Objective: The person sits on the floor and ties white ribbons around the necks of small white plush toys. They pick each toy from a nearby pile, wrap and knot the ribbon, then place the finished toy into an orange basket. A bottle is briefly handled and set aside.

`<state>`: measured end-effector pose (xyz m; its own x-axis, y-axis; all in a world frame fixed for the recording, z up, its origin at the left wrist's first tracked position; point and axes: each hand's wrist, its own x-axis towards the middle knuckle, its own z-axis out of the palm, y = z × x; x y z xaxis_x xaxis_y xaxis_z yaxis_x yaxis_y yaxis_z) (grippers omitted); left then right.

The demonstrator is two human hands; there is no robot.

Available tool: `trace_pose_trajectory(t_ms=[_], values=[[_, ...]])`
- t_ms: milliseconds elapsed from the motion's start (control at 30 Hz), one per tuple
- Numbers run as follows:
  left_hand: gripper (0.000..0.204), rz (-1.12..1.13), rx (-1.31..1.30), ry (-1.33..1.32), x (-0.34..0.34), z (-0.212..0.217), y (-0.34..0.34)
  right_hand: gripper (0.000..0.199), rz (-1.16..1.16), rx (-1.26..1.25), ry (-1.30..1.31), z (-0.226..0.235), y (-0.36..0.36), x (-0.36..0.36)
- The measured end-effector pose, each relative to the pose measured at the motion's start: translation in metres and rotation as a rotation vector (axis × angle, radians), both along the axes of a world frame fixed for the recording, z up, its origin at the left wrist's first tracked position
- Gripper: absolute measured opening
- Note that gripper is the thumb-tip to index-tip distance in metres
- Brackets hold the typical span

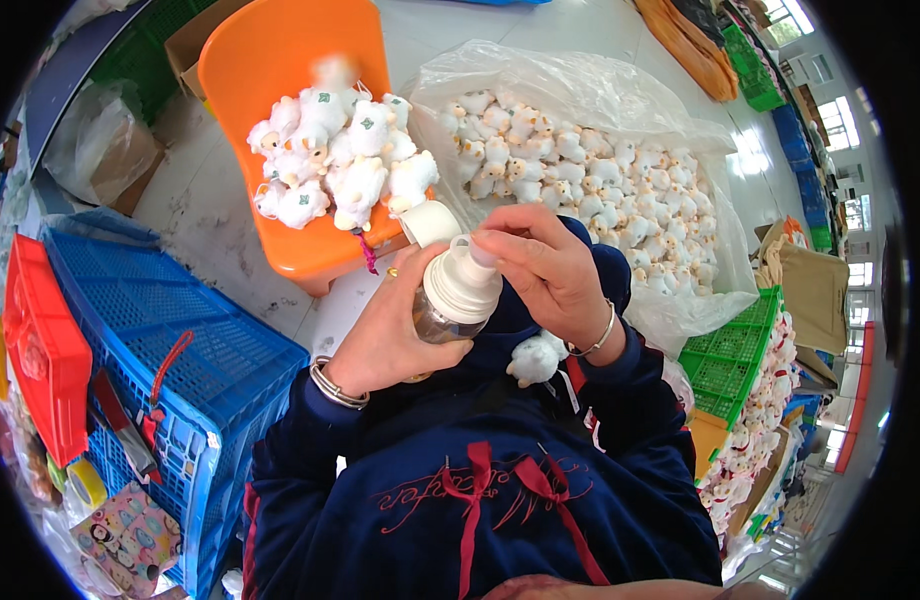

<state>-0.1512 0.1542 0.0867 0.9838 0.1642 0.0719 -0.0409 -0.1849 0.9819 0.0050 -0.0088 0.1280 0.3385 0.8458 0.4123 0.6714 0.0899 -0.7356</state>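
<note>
My left hand (385, 330) grips a small clear bottle (442, 322) with a white pump top (465, 284), held upright in front of my chest. My right hand (545, 265) rests on top of the pump, fingers pressing its nozzle. The bottle's white cap (429, 222) sits just behind, near the thumb of my left hand. A small white plush toy (533, 360) lies on my lap under my right wrist. Both wrists carry bracelets.
An orange plastic chair (280, 90) ahead holds a heap of white plush toys (335, 160). A big clear bag (600, 190) of the same toys lies to the right. A blue crate (170, 350) stands at my left, a green crate (730, 365) at my right.
</note>
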Motion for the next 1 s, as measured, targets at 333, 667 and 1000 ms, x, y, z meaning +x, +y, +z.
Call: trace_pose_trajectory(t_ms=[333, 667, 1000], values=[[0.091, 0.09, -0.027, -0.056, 0.002, -0.011, 0.0, 0.05, -0.015, 0.075, -0.005, -0.019, 0.0, -0.02], [0.081, -0.046, 0.286, -0.134, 0.002, 0.009, 0.011, 0.053, 0.004, -0.294, 0.717, -0.03, 0.026, 0.036], [0.084, 0.042, 0.243, -0.188, -0.012, -0.004, 0.008, 0.059, 0.083, -0.373, 0.725, -0.039, 0.037, 0.052]])
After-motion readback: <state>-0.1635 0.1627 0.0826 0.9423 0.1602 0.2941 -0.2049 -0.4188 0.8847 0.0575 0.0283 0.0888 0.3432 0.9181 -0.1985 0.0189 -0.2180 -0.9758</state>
